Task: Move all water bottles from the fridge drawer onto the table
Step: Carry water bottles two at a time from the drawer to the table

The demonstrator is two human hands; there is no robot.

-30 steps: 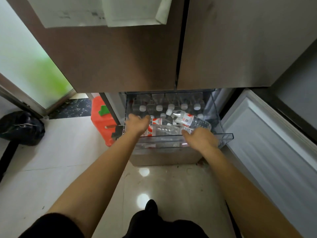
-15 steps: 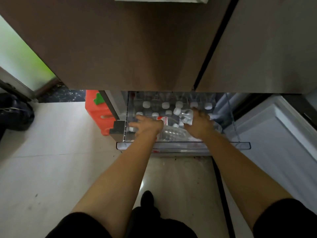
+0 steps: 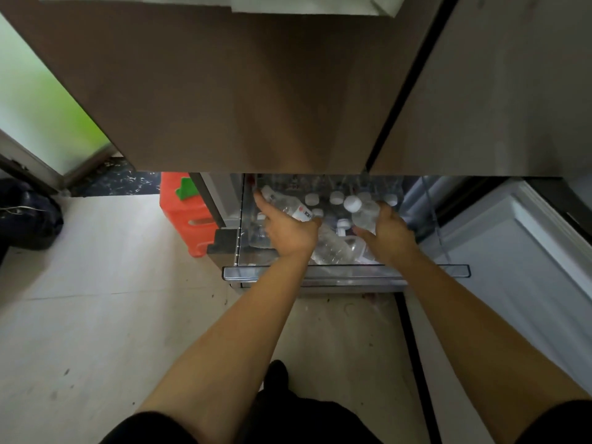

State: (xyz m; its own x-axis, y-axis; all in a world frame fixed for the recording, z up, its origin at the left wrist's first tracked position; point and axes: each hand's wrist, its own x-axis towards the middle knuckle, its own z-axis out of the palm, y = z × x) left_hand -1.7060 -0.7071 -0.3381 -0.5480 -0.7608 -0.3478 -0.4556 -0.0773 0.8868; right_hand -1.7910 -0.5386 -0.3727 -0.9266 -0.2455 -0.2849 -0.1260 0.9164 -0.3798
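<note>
the labelled bottle (image 3: pixel 282 200) lies tilted over the left part of the fridge drawer (image 3: pixel 346 271), its red-and-white label toward 4 o'clock. the left hand (image 3: pixel 290 233) has its fingers curled round the bottle's middle. at 3 o'clock of it, the capped bottle (image 3: pixel 365 217) is lifted above the heap, white cap toward 11 o'clock. the right hand (image 3: pixel 390 237) clasps it from the right, fingers wrapped on the clear body. between the two hands a third bottle (image 3: pixel 333 248) lies on its side low in the drawer; whether either hand touches it cannot be told. at 12 o'clock of the hands, white caps (image 3: pixel 336 197) mark upright bottles along the drawer's back.

the drawer is clear plastic and stands pulled out beneath the closed brown upper doors (image 3: pixel 224 91). at 3 o'clock of it is the white inner panel (image 3: pixel 528 251) of an open lower door. at 9 o'clock sits an orange crate (image 3: pixel 182 216) with a green piece (image 3: pixel 187 189) on top. farther toward 9 o'clock a black bag (image 3: pixel 28 216) rests on the pale floor (image 3: pixel 96 315). at 6 o'clock a dark shoe tip (image 3: pixel 277 370) shows between the forearms.
</note>
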